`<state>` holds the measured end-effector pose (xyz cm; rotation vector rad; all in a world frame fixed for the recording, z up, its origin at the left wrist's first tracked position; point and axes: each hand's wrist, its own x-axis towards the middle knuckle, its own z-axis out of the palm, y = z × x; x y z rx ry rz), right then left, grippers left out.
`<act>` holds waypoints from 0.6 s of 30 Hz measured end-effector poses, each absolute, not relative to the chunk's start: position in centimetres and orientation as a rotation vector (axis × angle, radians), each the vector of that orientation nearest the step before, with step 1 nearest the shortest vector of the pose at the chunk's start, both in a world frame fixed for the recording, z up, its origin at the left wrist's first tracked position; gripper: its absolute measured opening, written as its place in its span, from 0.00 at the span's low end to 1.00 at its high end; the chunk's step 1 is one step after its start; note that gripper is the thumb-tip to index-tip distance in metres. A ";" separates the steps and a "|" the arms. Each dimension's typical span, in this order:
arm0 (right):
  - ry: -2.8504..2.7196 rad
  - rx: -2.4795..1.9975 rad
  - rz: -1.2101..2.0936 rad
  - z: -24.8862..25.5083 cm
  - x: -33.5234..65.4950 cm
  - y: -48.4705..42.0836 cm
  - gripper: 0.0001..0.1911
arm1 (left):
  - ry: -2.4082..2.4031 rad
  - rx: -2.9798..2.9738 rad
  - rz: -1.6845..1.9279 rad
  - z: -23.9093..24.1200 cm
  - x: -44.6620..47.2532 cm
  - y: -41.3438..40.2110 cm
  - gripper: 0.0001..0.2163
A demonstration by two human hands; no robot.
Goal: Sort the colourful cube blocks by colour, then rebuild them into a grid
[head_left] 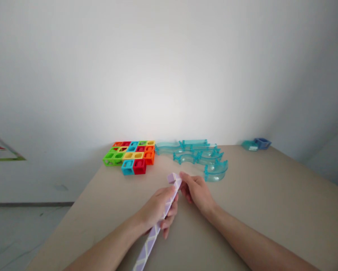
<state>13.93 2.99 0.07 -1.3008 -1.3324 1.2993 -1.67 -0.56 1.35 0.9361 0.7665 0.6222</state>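
A long lilac and white snake puzzle [150,242] made of triangular segments runs up from the bottom edge of the view, mostly straight, with its far end bent to the left. My left hand [159,209] is wrapped round its upper middle, thumb on top and fingers underneath. At the far end, my right hand [197,190] pinches the puzzle close to the bend between thumb and fingers; its lower fingers curl out of sight. The puzzle's near end lies outside the view.
Colourful hollow cubes [139,166] stand grouped at the back left of the table [270,210]. Beside them lie several translucent teal track pieces [216,171]. A blue block [262,143] and a teal piece [250,145] sit at the back right, against the white wall [169,67].
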 end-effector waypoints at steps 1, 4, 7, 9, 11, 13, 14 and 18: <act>-1.267 -1.287 1.299 0.2 14.2 3.1 0.30 | 0.684 0.863 0.592 1.5 -2.0 -0.4 0.20; -1.155 -1.128 1.312 0.8 14.9 3.3 0.21 | 0.455 0.676 0.495 2.1 -3.3 0.0 0.20; -1.185 -0.852 1.516 1.2 15.1 3.1 0.18 | 0.357 0.632 0.426 2.4 -4.0 0.0 0.21; -1.226 -0.717 1.689 1.2 14.9 2.8 0.19 | 0.379 0.668 0.400 2.2 -3.9 0.0 0.23; -1.289 -0.677 1.769 0.9 14.6 2.7 0.19 | 0.451 0.730 0.388 1.9 -3.7 0.0 0.25; -1.354 -0.716 1.767 0.6 14.4 2.7 0.19 | 0.547 0.800 0.417 1.5 -3.4 0.1 0.24; -1.373 -0.742 1.762 0.4 14.4 2.8 0.21 | 0.604 0.842 0.450 1.4 -3.2 0.1 0.23; -1.356 -0.763 1.764 0.1 14.5 3.0 0.25 | 0.876 1.011 0.682 1.5 -3.1 0.4 0.16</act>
